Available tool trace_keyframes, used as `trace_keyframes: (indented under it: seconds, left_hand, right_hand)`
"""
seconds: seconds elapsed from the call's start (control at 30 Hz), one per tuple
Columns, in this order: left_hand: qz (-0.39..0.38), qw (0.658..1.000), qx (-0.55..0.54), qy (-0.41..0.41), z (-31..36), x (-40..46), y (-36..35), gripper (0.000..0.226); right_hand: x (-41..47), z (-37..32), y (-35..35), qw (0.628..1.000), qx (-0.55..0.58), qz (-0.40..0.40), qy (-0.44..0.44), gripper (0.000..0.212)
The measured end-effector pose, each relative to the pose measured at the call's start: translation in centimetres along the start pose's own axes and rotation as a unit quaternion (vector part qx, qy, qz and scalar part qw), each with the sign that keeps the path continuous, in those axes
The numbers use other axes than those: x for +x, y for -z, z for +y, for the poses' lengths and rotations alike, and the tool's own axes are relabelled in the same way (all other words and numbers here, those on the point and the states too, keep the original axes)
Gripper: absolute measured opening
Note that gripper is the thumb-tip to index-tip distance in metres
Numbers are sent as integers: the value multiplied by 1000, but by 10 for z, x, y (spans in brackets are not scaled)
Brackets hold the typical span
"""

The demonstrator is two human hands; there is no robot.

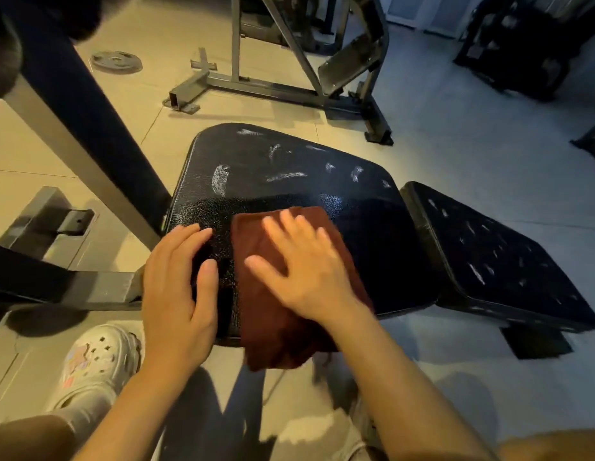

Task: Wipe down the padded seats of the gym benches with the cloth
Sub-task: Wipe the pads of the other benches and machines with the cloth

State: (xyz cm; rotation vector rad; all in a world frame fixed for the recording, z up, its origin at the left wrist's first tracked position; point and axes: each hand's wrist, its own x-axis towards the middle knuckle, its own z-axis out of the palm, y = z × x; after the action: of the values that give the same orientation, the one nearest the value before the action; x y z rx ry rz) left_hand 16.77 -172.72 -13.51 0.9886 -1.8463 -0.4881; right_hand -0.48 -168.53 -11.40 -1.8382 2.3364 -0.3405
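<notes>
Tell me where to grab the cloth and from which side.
Grip the cloth at its near end, which hangs off the seat's front edge, coming from below and in front. That end is free on both faces, so fingers can pinch it. The rest lies flat under the right hand.

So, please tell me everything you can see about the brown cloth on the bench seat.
The brown cloth looks like soft, folded fabric, dark reddish-brown, roughly rectangular. It lies flat on the black padded seat, and its near end hangs over the seat's front edge. The right hand presses on it with spread, straight fingers; this hand is blurred. The left hand rests on the seat beside the cloth, apparently not touching it.
</notes>
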Motion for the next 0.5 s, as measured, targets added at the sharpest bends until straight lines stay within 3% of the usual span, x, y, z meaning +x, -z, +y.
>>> trace_keyframes:
  seconds: [0.17, 0.27, 0.37, 0.5]
  left_hand:
    - [17, 997, -60, 49, -6, 6, 15, 35]
    - [16, 989, -100, 109, -8, 6, 25, 31]
    - [10, 969, -85, 231, -16, 7, 34, 41]
    - [96, 973, -101, 186, -32, 5, 43, 26]
  right_hand:
    - [5, 88, 20, 978, -45, -13, -202, 71]
    - [-6, 86, 19, 970, -50, -6, -238, 68]
    - [-15, 44, 12, 977, -54, -7, -206, 65]
    - [-22, -44, -7, 997, -58, -7, -51, 74]
